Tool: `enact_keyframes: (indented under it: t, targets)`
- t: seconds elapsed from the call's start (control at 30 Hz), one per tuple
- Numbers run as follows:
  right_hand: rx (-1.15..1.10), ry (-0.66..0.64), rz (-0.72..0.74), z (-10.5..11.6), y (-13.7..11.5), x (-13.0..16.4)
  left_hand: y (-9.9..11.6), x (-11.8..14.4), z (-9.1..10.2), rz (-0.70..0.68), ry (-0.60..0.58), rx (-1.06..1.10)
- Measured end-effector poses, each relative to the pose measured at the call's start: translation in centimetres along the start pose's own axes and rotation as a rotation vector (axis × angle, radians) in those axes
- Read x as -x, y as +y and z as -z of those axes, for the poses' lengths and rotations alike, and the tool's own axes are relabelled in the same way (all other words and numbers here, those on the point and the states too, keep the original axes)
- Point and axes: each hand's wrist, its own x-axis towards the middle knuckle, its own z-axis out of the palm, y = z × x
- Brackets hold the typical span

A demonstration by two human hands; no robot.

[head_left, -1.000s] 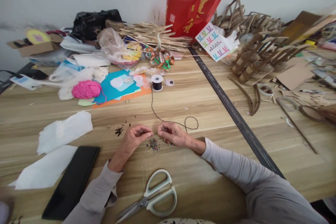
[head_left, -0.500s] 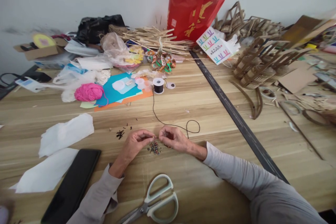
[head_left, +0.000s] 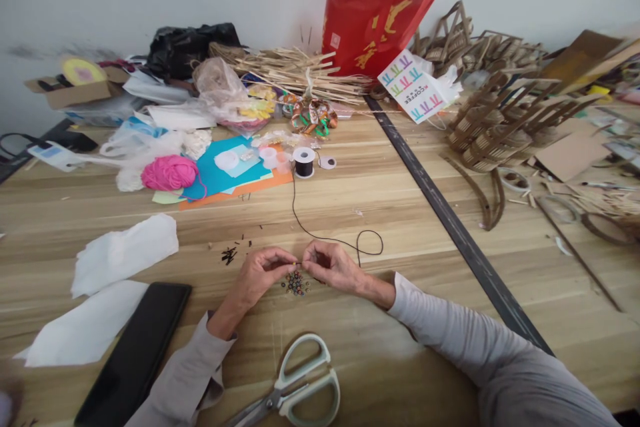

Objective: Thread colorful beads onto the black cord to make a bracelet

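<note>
Both hands pinched together on cord [head_left: 320, 235] end, left hand [head_left: 260, 271], right hand [head_left: 333, 265]; cord runs away to spool [head_left: 303, 162], beads [head_left: 295, 282] below

**Colours on the worktop**

The worktop [head_left: 390, 207] is pale wood grain. By the black cord spool [head_left: 303, 162] lie pink yarn [head_left: 169, 172] and teal and orange paper [head_left: 215, 177]. Behind it, a red bag [head_left: 380, 7] with gold lettering. Scissors [head_left: 300, 383] have mint-white handles.

Both hands are bare, no rings, gloves or watch that I can spot. The left hand [head_left: 260, 273] comes out of a loose greyish-beige long sleeve [head_left: 185, 380], the right hand [head_left: 333, 265] out of a light grey long sleeve [head_left: 450, 340], snug at the cuff.
</note>
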Motion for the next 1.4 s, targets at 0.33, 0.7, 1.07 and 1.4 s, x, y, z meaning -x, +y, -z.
enact_keyframes:
  t: [0.33, 0.7, 1.07, 1.4]
  targets:
    - [0.012, -0.007, -0.011, 0.03, -0.05, 0.05, -0.1, -0.03, 0.03, -0.029, -0.007, -0.047]
    - [0.019, -0.02, 0.002, -0.02, 0.2, 0.04, -0.17, 0.0, 0.03, -0.022, -0.014, -0.031]
    - [0.016, -0.025, 0.009, -0.02, -0.01, 0.02, 0.07, -0.1, -0.07, -0.006, -0.009, 0.007]
    - [0.027, -0.024, 0.011, -0.04, 0.13, -0.04, -0.3, -0.07, -0.04, -0.012, -0.006, 0.001]
